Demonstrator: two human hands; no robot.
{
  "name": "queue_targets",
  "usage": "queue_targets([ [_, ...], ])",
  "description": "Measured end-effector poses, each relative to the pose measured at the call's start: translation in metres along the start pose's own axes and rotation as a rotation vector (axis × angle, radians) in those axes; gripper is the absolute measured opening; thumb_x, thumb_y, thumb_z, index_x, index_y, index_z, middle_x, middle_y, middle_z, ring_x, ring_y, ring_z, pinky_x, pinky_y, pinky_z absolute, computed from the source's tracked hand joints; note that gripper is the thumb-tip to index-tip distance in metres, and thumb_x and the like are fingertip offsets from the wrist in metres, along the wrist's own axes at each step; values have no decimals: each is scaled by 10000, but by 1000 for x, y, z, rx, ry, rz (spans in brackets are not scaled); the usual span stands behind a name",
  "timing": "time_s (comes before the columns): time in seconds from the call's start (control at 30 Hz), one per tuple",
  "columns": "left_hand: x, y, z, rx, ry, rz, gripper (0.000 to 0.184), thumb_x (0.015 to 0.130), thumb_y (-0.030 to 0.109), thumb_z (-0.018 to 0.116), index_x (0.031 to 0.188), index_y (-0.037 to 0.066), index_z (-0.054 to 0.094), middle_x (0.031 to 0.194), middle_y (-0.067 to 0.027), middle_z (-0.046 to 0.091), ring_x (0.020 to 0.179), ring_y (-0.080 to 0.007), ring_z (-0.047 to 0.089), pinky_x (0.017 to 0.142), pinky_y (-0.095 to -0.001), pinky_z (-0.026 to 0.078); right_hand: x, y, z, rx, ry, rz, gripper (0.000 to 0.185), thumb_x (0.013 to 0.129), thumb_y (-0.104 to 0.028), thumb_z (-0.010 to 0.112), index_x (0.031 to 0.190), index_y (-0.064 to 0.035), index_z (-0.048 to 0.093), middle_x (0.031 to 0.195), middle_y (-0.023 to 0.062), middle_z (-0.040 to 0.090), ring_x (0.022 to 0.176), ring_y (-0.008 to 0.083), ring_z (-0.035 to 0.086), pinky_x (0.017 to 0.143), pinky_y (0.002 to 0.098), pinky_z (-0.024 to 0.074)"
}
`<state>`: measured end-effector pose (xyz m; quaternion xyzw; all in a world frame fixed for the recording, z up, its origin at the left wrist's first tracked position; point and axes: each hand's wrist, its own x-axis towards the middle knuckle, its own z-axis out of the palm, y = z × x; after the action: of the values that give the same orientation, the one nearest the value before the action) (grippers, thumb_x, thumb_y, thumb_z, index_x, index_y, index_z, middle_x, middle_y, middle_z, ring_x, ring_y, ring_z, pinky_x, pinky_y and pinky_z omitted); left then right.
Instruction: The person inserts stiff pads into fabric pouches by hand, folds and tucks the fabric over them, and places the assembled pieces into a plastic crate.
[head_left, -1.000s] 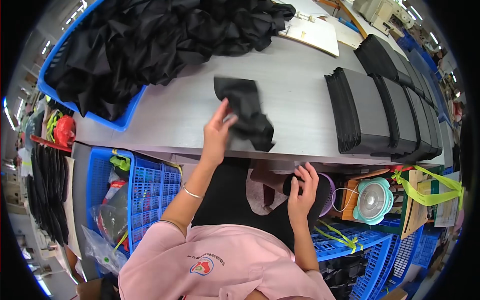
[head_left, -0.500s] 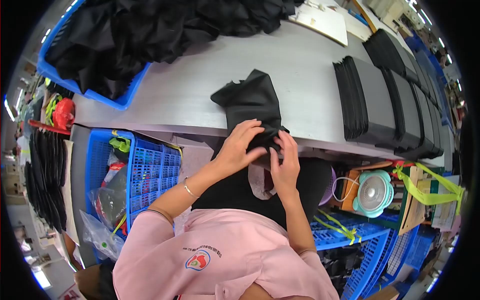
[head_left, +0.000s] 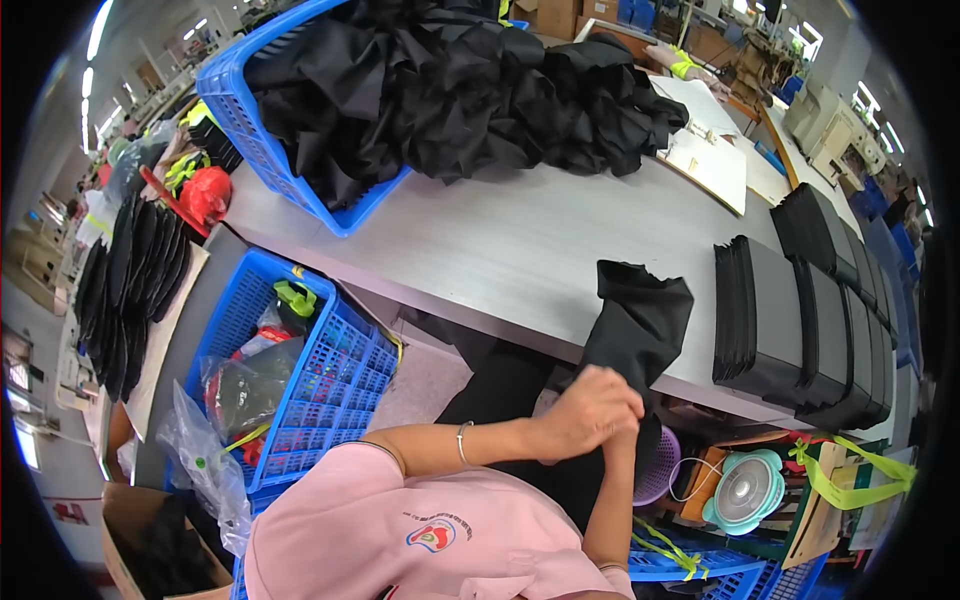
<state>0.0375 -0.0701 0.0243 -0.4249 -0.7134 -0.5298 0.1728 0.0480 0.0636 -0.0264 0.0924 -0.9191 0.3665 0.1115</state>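
A black fabric piece (head_left: pixel 640 322) lies partly on the grey table (head_left: pixel 480 235), its near end hanging over the front edge toward my hands. My left hand (head_left: pixel 590 412), on the arm with the bracelet, is closed at that near end, its fingers curled on the cloth. My right hand (head_left: pixel 622 428) is pressed up behind it and mostly hidden, so its fingers cannot be made out. Beyond the cloth, a heap of loose black fabric (head_left: pixel 470 100) spills from a blue basket (head_left: pixel 245 125). Folded black stacks (head_left: pixel 765 320) stand at the right.
Below the table at left is a blue crate (head_left: pixel 330 370) with bags. At lower right are a turquoise fan (head_left: pixel 745 490) and a purple basket (head_left: pixel 657 468). White boards (head_left: pixel 705 165) lie at the back, near a sewing machine (head_left: pixel 835 130). A cardboard box (head_left: pixel 120 540) stands lower left.
The view has turned and shifted. The black piece has been drawn over the table edge, and my hands, apart one second ago, have come together at its near end, with the bracelet hand's fingers now closed.
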Motion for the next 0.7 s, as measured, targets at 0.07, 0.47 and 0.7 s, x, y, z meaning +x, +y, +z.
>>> queue_targets([
  [0.07,-14,14,10,-146,-91,-86,122,913,191,633,842,93,637,1013,-17,640,932,-234,565,831,-374,394,-9,-1,-8,50,68,14,295,853,-37,611,1147,-26,625,1087,182,658,982,339,656,778,397,534],
  [0.47,3,9,-7,75,-3,-174,569,853,217,699,1363,27,534,1474,-188,429,1382,-389,374,1133,-468,303,0,-27,-6,212,340,69,247,876,-36,584,1121,-17,615,1072,169,651,979,313,641,803,387,518],
  [0.7,30,-34,-14,-451,-177,-524,535,1032,423,444,1404,44,513,1521,-160,386,1414,-285,343,1164,-393,239,-27,-28,-9,188,321,68,220,890,-35,568,1105,-11,609,1063,162,647,977,297,633,817,382,508],
])
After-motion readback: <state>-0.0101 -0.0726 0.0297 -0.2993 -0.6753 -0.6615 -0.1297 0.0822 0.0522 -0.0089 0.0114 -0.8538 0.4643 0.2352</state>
